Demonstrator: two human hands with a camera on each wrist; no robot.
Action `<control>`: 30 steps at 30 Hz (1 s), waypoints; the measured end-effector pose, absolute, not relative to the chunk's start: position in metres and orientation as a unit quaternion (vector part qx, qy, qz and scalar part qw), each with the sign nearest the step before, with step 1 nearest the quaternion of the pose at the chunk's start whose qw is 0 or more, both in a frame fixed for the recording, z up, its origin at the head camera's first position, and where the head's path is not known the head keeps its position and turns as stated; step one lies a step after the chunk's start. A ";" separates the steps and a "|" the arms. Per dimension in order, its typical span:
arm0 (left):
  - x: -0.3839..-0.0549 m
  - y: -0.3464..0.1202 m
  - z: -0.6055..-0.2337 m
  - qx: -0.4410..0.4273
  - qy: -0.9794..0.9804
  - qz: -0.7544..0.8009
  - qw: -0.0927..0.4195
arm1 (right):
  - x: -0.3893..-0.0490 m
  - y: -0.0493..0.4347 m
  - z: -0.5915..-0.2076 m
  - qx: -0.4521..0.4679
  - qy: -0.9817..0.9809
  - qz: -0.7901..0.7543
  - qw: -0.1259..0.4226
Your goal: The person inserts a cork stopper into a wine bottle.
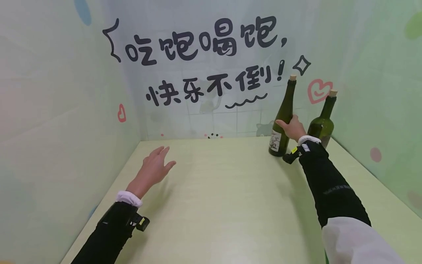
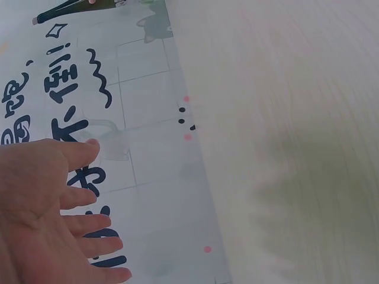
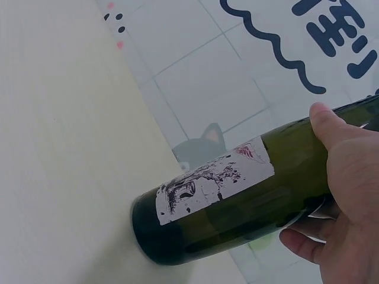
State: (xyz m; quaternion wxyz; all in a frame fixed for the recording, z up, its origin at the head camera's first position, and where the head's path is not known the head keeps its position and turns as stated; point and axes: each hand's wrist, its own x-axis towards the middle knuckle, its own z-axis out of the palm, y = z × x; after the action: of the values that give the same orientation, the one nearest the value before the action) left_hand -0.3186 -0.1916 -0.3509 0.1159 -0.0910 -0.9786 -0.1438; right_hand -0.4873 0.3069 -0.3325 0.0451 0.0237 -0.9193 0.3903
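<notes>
At the back right of the table, my right hand (image 1: 294, 128) grips a tall green wine bottle (image 1: 287, 104) round its middle. The bottle has a cork and a white label with a dark drawing, and it leans slightly to the right in the head view. In the right wrist view the thumb of my right hand (image 3: 355, 183) lies along one side of the bottle (image 3: 296, 177); whether its base touches the table cannot be told. Over the table's left side, my left hand (image 1: 151, 171) holds nothing, its fingers extended and spread in the left wrist view.
A second corked green bottle (image 1: 324, 124), with broader shoulders, stands to the right, partly hidden behind my right wrist. The pale table (image 1: 224, 205) meets printed panels at the back and sides; the back panel (image 1: 184, 124) carries large dark lettering.
</notes>
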 end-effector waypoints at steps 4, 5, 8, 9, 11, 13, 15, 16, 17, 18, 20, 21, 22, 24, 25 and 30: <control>-0.318 -0.190 -0.353 -0.093 -0.979 -0.142 0.114 | -0.487 0.309 -0.331 0.018 -0.923 0.381 0.043; -0.319 -0.190 -0.353 -0.094 -0.979 -0.141 0.113 | -0.487 0.310 -0.331 0.017 -0.926 0.376 0.044; -0.319 -0.191 -0.354 -0.097 -0.979 -0.139 0.110 | -0.490 0.314 -0.329 0.019 -0.932 0.358 0.044; -0.320 -0.192 -0.354 -0.098 -0.980 -0.138 0.108 | -0.491 0.316 -0.329 0.020 -0.935 0.351 0.045; -0.321 -0.194 -0.354 -0.101 -0.980 -0.135 0.103 | -0.494 0.317 -0.327 0.022 -0.940 0.337 0.049; -0.323 -0.195 -0.354 -0.102 -0.981 -0.133 0.101 | -0.494 0.317 -0.323 0.028 -0.944 0.325 0.053; -0.326 -0.197 -0.352 -0.103 -0.981 -0.134 0.099 | -0.494 0.314 -0.317 0.034 -0.946 0.318 0.053; -0.328 -0.197 -0.351 -0.104 -0.980 -0.135 0.099 | -0.493 0.313 -0.314 0.037 -0.948 0.313 0.051; -0.329 -0.198 -0.350 -0.105 -0.980 -0.137 0.100 | -0.493 0.312 -0.311 0.040 -0.949 0.309 0.050; -0.330 -0.198 -0.349 -0.106 -0.979 -0.140 0.100 | -0.492 0.311 -0.308 0.044 -0.949 0.307 0.046; -0.332 -0.197 -0.347 -0.110 -0.978 -0.145 0.099 | -0.490 0.309 -0.303 0.050 -0.952 0.300 0.040; -0.332 -0.197 -0.346 -0.113 -0.978 -0.145 0.098 | -0.488 0.309 -0.301 0.052 -0.953 0.295 0.037; -0.333 -0.197 -0.345 -0.115 -0.978 -0.145 0.097 | -0.487 0.308 -0.299 0.055 -0.954 0.294 0.034; -0.333 -0.197 -0.345 -0.117 -0.978 -0.141 0.095 | -0.484 0.307 -0.297 0.063 -0.955 0.289 0.028; -0.333 -0.197 -0.344 -0.118 -0.979 -0.139 0.093 | -0.482 0.307 -0.296 0.067 -0.955 0.287 0.025; -0.333 -0.196 -0.342 -0.125 -0.980 -0.131 0.087 | -0.472 0.309 -0.294 0.100 -0.960 0.262 0.011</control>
State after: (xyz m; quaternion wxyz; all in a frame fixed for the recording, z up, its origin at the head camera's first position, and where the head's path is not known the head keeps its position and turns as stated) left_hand -0.3327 -0.1965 -0.3422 0.0871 -0.1247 -0.9797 -0.1309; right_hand -0.4723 0.3087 -0.2944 0.0108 0.0997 -0.9597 0.2624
